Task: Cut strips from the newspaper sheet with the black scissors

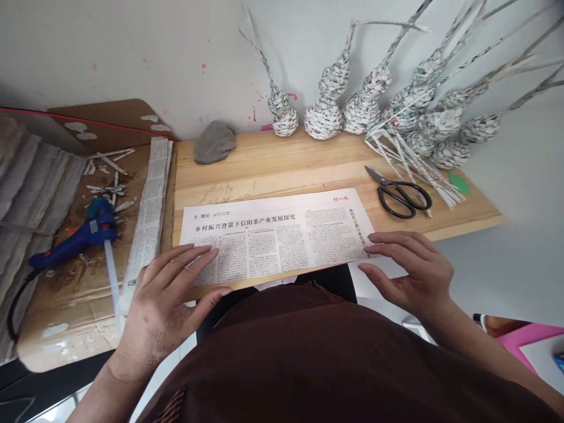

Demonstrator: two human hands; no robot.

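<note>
A wide strip of newspaper (268,241) lies flat along the front edge of the wooden table. My left hand (171,288) is at its left end, fingers stretched out over the paper and thumb near the table edge. At the right end, my right hand (409,267) has its fingertips on or just over the paper's corner, with the thumb apart below. Neither hand holds anything. Black-handled scissors (399,194) rest beyond my right hand. Left of the sheet is a folded stack of newspaper strips (152,194), partly behind my left hand.
A blue glue gun (88,229) with a glue stick lies on stained cardboard (61,294) at the left, beside stacked paper (30,194). A grey cloth (214,142) sits at the back. Several woven paper gourd shapes (324,114) and rolled paper sticks (418,161) stand or lie along the wall.
</note>
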